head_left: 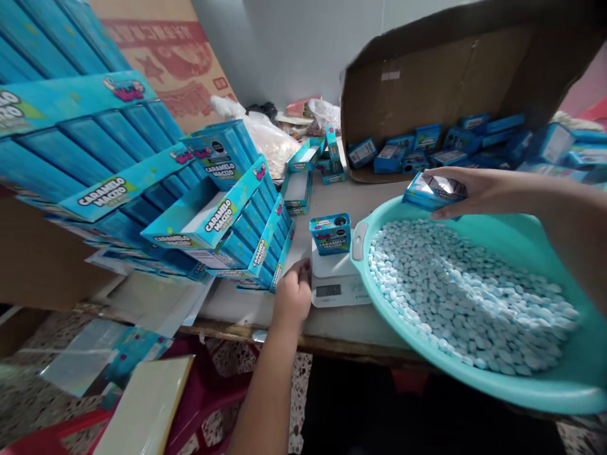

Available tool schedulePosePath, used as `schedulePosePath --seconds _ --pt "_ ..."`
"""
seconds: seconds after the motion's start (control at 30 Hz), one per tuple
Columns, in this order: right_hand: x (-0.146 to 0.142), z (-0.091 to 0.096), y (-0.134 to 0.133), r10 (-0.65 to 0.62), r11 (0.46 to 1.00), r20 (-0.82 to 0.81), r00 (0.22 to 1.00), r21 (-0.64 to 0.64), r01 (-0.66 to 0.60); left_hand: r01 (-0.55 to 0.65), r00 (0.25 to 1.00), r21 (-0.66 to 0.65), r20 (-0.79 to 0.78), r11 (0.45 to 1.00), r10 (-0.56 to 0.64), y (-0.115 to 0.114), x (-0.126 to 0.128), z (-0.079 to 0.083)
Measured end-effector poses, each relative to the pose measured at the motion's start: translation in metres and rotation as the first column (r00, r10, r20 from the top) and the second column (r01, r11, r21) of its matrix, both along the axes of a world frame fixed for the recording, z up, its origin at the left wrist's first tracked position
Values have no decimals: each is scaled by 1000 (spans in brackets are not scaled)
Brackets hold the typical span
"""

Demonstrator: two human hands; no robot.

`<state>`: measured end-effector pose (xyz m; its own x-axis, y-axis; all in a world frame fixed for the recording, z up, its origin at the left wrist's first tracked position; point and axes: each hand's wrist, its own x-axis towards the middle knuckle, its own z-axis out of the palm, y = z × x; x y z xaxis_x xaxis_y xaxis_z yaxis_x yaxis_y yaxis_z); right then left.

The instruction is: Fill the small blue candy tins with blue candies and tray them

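My right hand (462, 188) holds a small blue candy box (429, 191) over the back left rim of a turquoise basin (488, 385). Pale blue candies (465, 297) cover much of the basin's bottom. Another blue candy box (331, 234) stands upright on a white kitchen scale (344, 292), whose display is lit but too blurred to read. Close beside the scale's left edge, my left hand (293, 294) is closed with its fingers curled; what they hold, if anything, is hidden.
Stacked display trays (208, 218) of blue boxes rise on the left. A large open carton (427, 82) with loose blue boxes lies behind the basin. Small trays (298, 189) and clear bags (270, 142) sit at the back. Below left is a red chair (208, 385).
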<state>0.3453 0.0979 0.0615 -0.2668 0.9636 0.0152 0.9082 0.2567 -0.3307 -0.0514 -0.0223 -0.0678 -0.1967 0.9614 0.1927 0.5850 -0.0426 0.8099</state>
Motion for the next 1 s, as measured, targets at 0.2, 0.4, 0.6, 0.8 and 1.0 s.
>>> schedulePosePath --seconds 0.2,0.4,0.6,0.8,1.0 --pt "-6 10 -9 17 994 -18 1000 -107 -19 -48 999 120 28 992 45 -5 1 5" --pt "-11 19 -17 21 992 -54 998 -125 -28 18 985 200 167 980 -52 37 21 29" --pt "-8 20 -19 27 985 -143 989 -165 -51 224 974 339 -102 914 -201 57 48 68" --pt "-3 16 -13 63 987 -134 989 -141 -82 579 733 452 -653 679 -190 40 46 90" --pt "-3 18 -16 53 990 -131 990 -125 -69 495 808 507 -568 706 -159 47 49 80"
